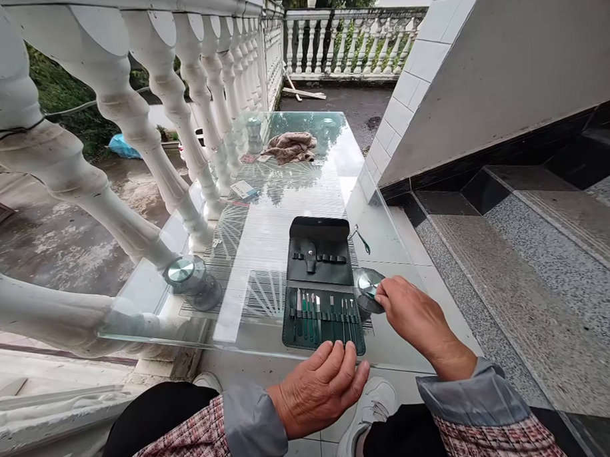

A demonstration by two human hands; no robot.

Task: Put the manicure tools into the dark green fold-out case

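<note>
A dark green manicure case (322, 314) lies unfolded on the glass table, its upper flap away from me. Several slim tools with green handles (308, 315) sit under the loops of its lower half; the loops and a small snapped holder (311, 258) above look unfilled. My left hand (320, 388) is open, fingers extended with their tips at the case's near edge. To the right of the case, my right hand (420, 311) is closed in a pinch over a round metal table-leg cap (369, 283); what it pinches is too small to make out. A small green-handled tool (363, 240) lies beside the flap.
The glass table (158, 320) has a crumpled brown cloth (291, 147) toward its far end and a small card or packet (243, 190) on the left. White balusters (167, 146) run along the left. Stone steps (516, 268) rise on the right.
</note>
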